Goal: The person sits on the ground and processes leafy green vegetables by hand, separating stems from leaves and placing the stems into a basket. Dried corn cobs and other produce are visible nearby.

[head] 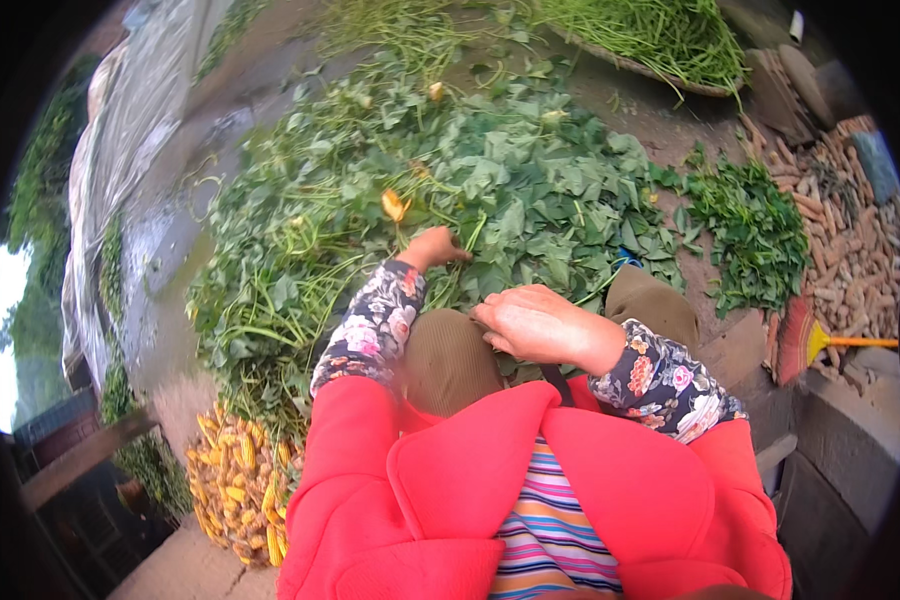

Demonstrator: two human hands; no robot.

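A wide heap of leafy green vines point(525, 195) covers the ground before me. My left hand point(435, 249) reaches into its near side, just beyond my left knee; whether its fingers hold a stem cannot be made out. Close to the left hand, an orange-yellow blossom or leaf point(395, 205) stands out among the stems. My right hand point(532, 322) is nearer to me, between my knees, back upward and fingers curled down; what lies under them is hidden. Both forearms wear dark floral sleeves.
Yellow corn cobs point(240, 480) are piled at lower left. A shallow basket point(645, 67) of green stems stands at upper right. At right lie a smaller leafy pile point(750, 225), many bare corn cobs point(855, 255) and a broom point(795, 341). Plastic sheeting point(131, 135) hangs at left.
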